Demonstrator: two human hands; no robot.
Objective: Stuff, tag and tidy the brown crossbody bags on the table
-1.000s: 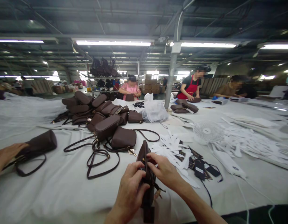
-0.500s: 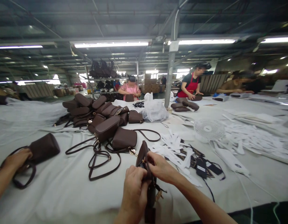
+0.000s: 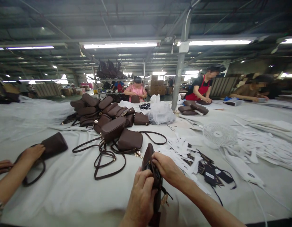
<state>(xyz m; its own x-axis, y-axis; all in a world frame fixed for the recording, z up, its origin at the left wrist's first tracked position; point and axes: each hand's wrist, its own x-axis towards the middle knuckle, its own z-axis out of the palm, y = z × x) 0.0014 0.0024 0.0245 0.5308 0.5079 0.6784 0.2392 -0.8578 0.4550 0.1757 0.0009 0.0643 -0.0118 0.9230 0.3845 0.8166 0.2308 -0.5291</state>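
A small dark brown handbag (image 3: 148, 155) is held upright on edge in front of me, its narrow side facing my way. My left hand (image 3: 141, 194) grips its near side, fingers curled at the opening. At the far edge, my right hand (image 3: 166, 167) pinches the bag's top rim between thumb and fingers. A gold-coloured charm (image 3: 164, 199) and a dark cord dangle from the bag below my right hand. The bag's lower part is partly hidden behind my left hand. Just beyond lies another brown bag (image 3: 130, 139) with its strap looped on the cloth.
A pile of brown bags (image 3: 89, 111) lies back left. To the right are white paper strips (image 3: 180, 146), black tags (image 3: 210, 174), a white fan (image 3: 220, 135) and a power strip (image 3: 245, 170). A co-worker's hand (image 3: 33, 153) holds a bag at left. A post (image 3: 179, 72) stands behind.
My view has turned slightly left, so the scene sits further right. The bag in my hands looks a little wider open at the top. At left, the co-worker's hand has moved along their bag.
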